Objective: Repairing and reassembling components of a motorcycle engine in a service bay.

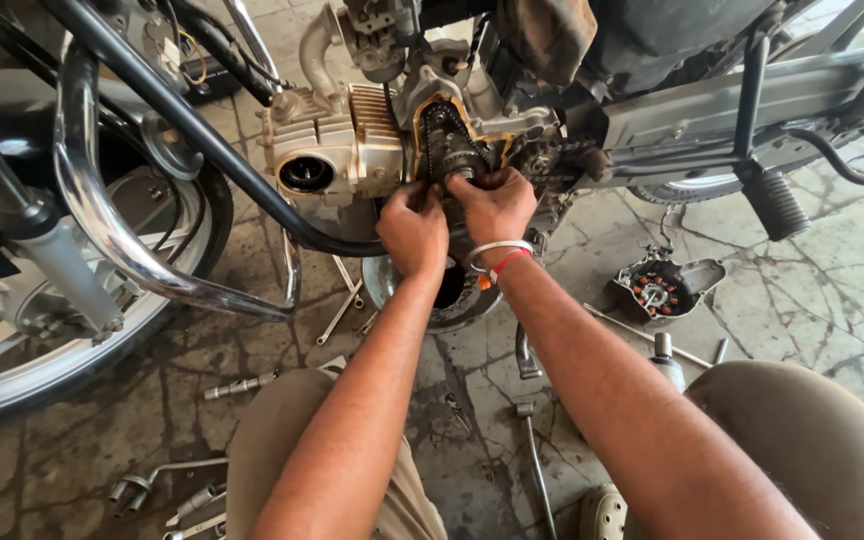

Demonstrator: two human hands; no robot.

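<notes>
L hand (pixel 414 232): fingers curled tight, tips pressed at engine (pixel 352 150) beside sprocket (pixel 462 165); what it grips can't be told.
R hand (pixel 493 205): fingers bent close, tips on sprocket, chain (pixel 439 125) just above; grip itself hidden. Bangle (pixel 497 249) on wrist.
Sprocket: at fingertips of both hands, in open side of engine.
Floor: stator cover (pixel 664 288) to R, wrenches (pixel 342 305) below engine, sockets (pixel 167 490) lower L.

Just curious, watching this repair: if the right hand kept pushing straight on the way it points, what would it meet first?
Probably the small sprocket with its chain in the open engine side; the right hand seems to have its fingertips on it already, though depth is hard to judge.
</notes>
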